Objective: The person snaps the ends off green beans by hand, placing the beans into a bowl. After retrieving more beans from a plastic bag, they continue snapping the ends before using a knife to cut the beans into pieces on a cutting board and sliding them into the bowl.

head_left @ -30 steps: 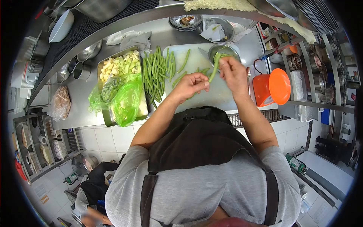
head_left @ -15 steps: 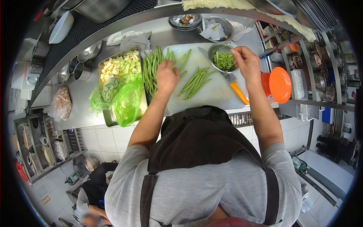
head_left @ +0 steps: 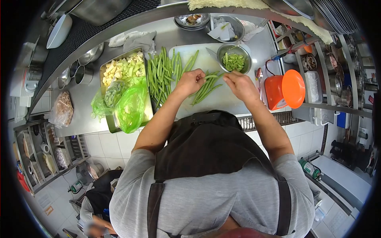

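Observation:
My left hand [head_left: 191,82] is over the white cutting board [head_left: 238,104], its fingers pinched on a green bean [head_left: 213,76]. The bean points toward my right hand [head_left: 240,85], whose fingers are closed near its other end; whether they touch it is too small to tell. Beneath the hands lies a small bunch of green beans [head_left: 204,95]. A bigger pile of beans [head_left: 159,75] is on the left, partly on the board. A metal bowl [head_left: 248,61] with green pieces [head_left: 233,62] stands at the board's back right. A knife blade [head_left: 214,55] rests beside the bowl, its handle hidden.
On the left, a metal tray [head_left: 114,127] holds cut vegetables and green plastic bags [head_left: 133,107]. An orange scale [head_left: 274,93] and a spoon [head_left: 260,75] are at the right. Shelving overhangs the back. Another person [head_left: 99,196] is at the lower left.
My left hand has come right from the bean pile and holds a bean. My right hand has moved left and down from the bowl toward it.

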